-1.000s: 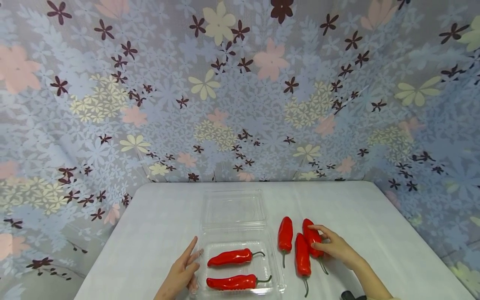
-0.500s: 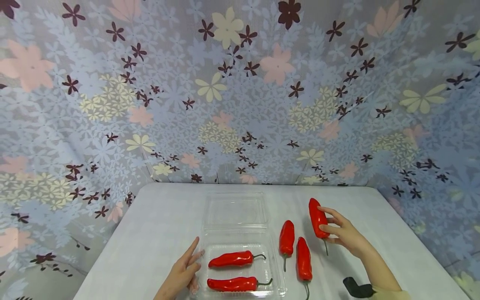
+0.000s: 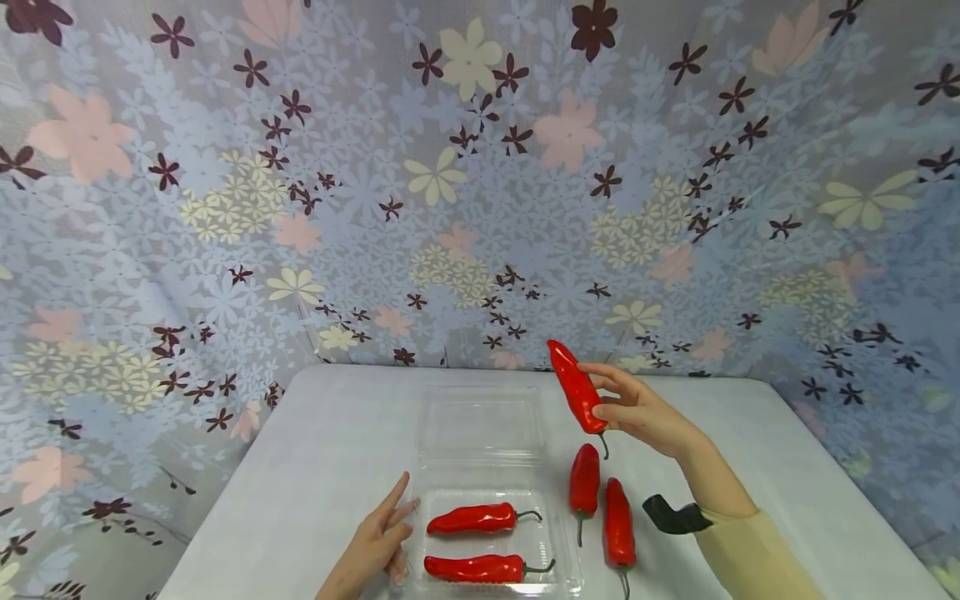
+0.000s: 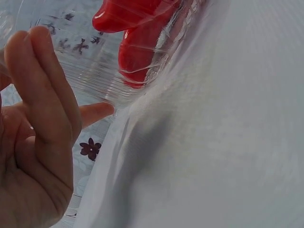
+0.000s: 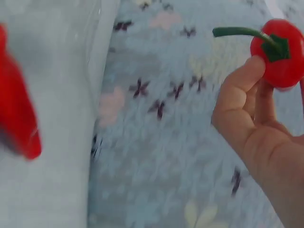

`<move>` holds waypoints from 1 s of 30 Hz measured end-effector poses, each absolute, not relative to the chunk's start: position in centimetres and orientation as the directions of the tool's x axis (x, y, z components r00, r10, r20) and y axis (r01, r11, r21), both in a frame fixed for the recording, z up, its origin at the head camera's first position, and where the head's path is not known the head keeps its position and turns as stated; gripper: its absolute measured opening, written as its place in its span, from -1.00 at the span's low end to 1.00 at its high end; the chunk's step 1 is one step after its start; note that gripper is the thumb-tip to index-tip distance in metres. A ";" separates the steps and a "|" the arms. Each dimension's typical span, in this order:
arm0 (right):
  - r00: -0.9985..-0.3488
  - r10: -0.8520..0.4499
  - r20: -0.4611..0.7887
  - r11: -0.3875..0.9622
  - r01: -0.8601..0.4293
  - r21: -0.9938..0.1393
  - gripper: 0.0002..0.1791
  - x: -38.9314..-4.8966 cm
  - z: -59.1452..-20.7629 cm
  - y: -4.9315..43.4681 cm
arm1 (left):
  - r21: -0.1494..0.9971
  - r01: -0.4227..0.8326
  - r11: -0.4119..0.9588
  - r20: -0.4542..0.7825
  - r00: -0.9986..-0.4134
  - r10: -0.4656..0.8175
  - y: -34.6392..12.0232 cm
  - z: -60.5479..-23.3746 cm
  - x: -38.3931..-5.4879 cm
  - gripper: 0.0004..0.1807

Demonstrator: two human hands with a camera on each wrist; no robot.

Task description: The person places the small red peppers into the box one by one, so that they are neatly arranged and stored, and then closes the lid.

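Note:
My right hand (image 3: 643, 410) grips a red chili pepper (image 3: 576, 387) between thumb and fingers, raised above the table with its green stem hanging down. The right wrist view shows the stem end of this pepper (image 5: 280, 54) beside the thumb. My left hand (image 3: 372, 537) is at the left side of a clear plastic clamshell container (image 3: 557, 533), a finger touching its edge in the left wrist view; that hand's fingers (image 4: 45, 90) are fairly straight. Inside the container lie an upper red pepper (image 3: 472, 518) and a lower red pepper (image 3: 476, 569), stems to the right.
Two more red peppers, one farther back (image 3: 584, 479) and one nearer (image 3: 618, 525), lie right of the container. Its clear lid (image 3: 480, 421) lies opened toward the back. Floral fabric (image 3: 480, 208) hangs behind the white table (image 3: 300, 450).
My right hand has picked up the rightmost pepper, lifted it off the table and carried it left and toward the back. The left hand has stayed beside the container.

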State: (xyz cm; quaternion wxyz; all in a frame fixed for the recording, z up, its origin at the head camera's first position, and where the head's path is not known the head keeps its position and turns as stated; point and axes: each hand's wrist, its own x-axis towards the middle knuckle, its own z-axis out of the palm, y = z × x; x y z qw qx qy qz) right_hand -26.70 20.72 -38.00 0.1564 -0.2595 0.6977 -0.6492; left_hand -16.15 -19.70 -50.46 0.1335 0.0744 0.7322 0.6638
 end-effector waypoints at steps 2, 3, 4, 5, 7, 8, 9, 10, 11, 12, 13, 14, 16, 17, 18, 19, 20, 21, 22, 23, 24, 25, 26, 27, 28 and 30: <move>-0.766 -0.631 0.123 0.011 -0.168 -0.986 -0.40 -26.9 -37.6 19.4 | 0.992 -0.071 0.105 -0.099 -0.952 0.290 -19.7 -50.5 -16.2 -0.22; -0.738 -0.663 0.127 0.006 -0.175 -0.985 -0.41 -27.0 -37.5 18.7 | 0.992 -0.072 0.103 -0.099 -0.951 0.292 -19.6 -50.5 -16.1 -0.22; -0.714 -0.688 0.128 0.006 -0.182 -0.983 -0.42 -27.1 -37.5 18.0 | 0.992 -0.072 0.101 -0.098 -0.952 0.291 -19.6 -50.5 -16.2 -0.22; -0.695 -0.708 0.126 0.010 -0.189 -0.982 -0.43 -27.2 -37.5 17.3 | 0.992 -0.071 0.101 -0.098 -0.952 0.289 -19.6 -50.5 -16.2 -0.22; -0.667 -0.736 0.114 0.029 -0.200 -0.979 -0.44 -27.3 -37.7 15.8 | 0.993 -0.068 0.100 -0.094 -0.953 0.286 -19.6 -50.5 -16.1 -0.22; -0.656 -0.748 0.104 0.050 -0.212 -0.976 -0.44 -27.3 -37.9 15.1 | 0.992 -0.070 0.101 -0.097 -0.954 0.285 -19.6 -50.5 -16.2 -0.22; -0.644 -0.760 0.093 0.072 -0.225 -0.972 -0.44 -27.3 -38.1 14.5 | 0.992 -0.071 0.102 -0.098 -0.954 0.285 -19.6 -50.5 -16.1 -0.22; -0.633 -0.770 0.078 0.096 -0.236 -0.967 -0.44 -27.2 -38.4 13.9 | 0.992 -0.073 0.102 -0.100 -0.954 0.284 -19.6 -50.6 -16.1 -0.22; -0.619 -0.783 0.062 0.119 -0.247 -0.962 -0.45 -27.2 -38.8 13.3 | 0.992 -0.076 0.104 -0.103 -0.953 0.284 -19.6 -50.7 -16.2 -0.22; -0.598 -0.800 0.047 0.139 -0.261 -0.955 -0.45 -27.1 -39.1 12.7 | 0.992 -0.079 0.103 -0.106 -0.953 0.285 -19.6 -50.7 -16.2 -0.22; -0.575 -0.818 0.031 0.156 -0.274 -0.949 -0.45 -27.0 -39.5 12.2 | 0.991 -0.084 0.103 -0.110 -0.952 0.284 -19.6 -50.8 -16.2 -0.22; -0.550 -0.835 0.018 0.167 -0.285 -0.944 -0.45 -27.0 -39.9 11.7 | 0.991 -0.088 0.104 -0.114 -0.952 0.284 -19.6 -50.8 -16.3 -0.22; -0.504 -0.864 -0.018 0.184 -0.282 -0.942 -0.47 -26.8 -40.7 10.7 | 0.991 -0.091 0.102 -0.117 -0.952 0.283 -19.6 -50.9 -16.4 -0.23; -0.484 -0.875 -0.033 0.193 -0.285 -0.939 -0.47 -26.6 -41.0 10.4 | 0.990 -0.095 0.105 -0.121 -0.952 0.280 -19.5 -50.8 -16.4 -0.23; -0.464 -0.884 -0.045 0.200 -0.289 -0.936 -0.47 -26.5 -41.4 10.1 | 0.989 -0.098 0.110 -0.125 -0.953 0.277 -19.5 -50.8 -16.5 -0.24; -0.454 -0.889 -0.061 0.215 -0.295 -0.931 -0.47 -26.4 -41.7 9.8 | 0.988 -0.100 0.114 -0.128 -0.953 0.275 -19.5 -50.8 -16.5 -0.24; -0.445 -0.892 -0.074 0.230 -0.306 -0.924 -0.47 -26.3 -42.1 9.6 | 0.987 -0.102 0.120 -0.132 -0.953 0.272 -19.4 -50.7 -16.6 -0.24; -0.440 -0.894 -0.088 0.249 -0.324 -0.913 -0.47 -26.1 -42.4 9.4 | 0.986 -0.104 0.127 -0.136 -0.954 0.269 -19.4 -50.6 -16.6 -0.24; -0.437 -0.894 -0.099 0.268 -0.347 -0.899 -0.47 -26.0 -42.7 9.3 | 0.985 -0.107 0.137 -0.141 -0.954 0.265 -19.3 -50.5 -16.6 -0.24; -0.431 -0.896 -0.108 0.286 -0.373 -0.883 -0.47 -25.9 -43.0 9.2 | 0.983 -0.110 0.144 -0.145 -0.955 0.261 -19.3 -50.4 -16.6 -0.24; -0.426 -0.897 -0.118 0.302 -0.396 -0.867 -0.47 -25.7 -43.3 9.0 | 0.983 -0.110 0.148 -0.146 -0.955 0.258 -19.2 -50.4 -16.6 -0.24; -0.421 -0.898 -0.125 0.315 -0.418 -0.852 -0.47 -25.5 -43.6 8.9 | 0.983 -0.109 0.149 -0.145 -0.956 0.256 -19.2 -50.3 -16.5 -0.24; -0.415 -0.900 -0.132 0.323 -0.435 -0.841 -0.47 -25.4 -43.9 8.9 | 0.982 -0.110 0.152 -0.147 -0.957 0.252 -19.2 -50.3 -16.5 -0.24; -0.409 -0.902 -0.137 0.329 -0.448 -0.831 -0.47 -25.2 -44.1 8.8 | 0.982 -0.112 0.152 -0.148 -0.957 0.251 -19.2 -50.3 -16.4 -0.23; -0.402 -0.905 -0.142 0.331 -0.454 -0.827 -0.46 -25.0 -44.4 8.7 | 0.982 -0.115 0.151 -0.150 -0.957 0.250 -19.2 -50.3 -16.4 -0.23; -0.389 -0.909 -0.148 0.331 -0.458 -0.825 -0.46 -24.6 -44.8 8.6 | 0.981 -0.123 0.149 -0.157 -0.956 0.247 -19.2 -50.4 -16.3 -0.23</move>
